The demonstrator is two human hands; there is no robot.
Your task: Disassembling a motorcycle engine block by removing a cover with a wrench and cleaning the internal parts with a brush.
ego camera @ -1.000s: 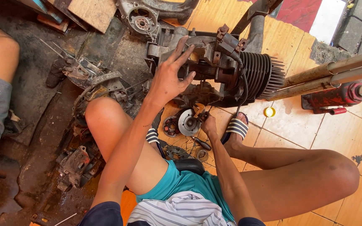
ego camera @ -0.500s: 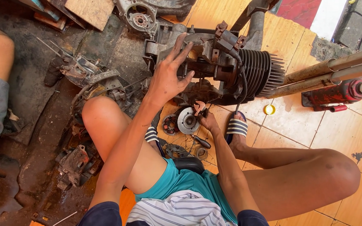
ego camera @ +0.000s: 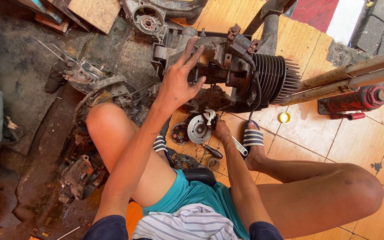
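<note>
Two hands are seen at work on a greasy dark metal engine block with black cooling fins (ego camera: pixel 245 75), which lies on the orange tiled floor (ego camera: pixel 361 146) between the person's bent knees. It is pressed by the left hand (ego camera: pixel 178 82) — fingers spread flat, released. Below it, a silver open-end wrench (ego camera: pixel 210 116) is grasped by the right hand (ego camera: pixel 222 130) — just beside a round grey metal disc (ego camera: pixel 198 129).

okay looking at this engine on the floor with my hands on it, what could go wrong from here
The left hand lies spread on the engine block, close to the cooling fins, which might scrape fingers if it slips. The right hand works low beside the round metal disc, where loose parts near the sandalled foot could get kicked away.
</note>
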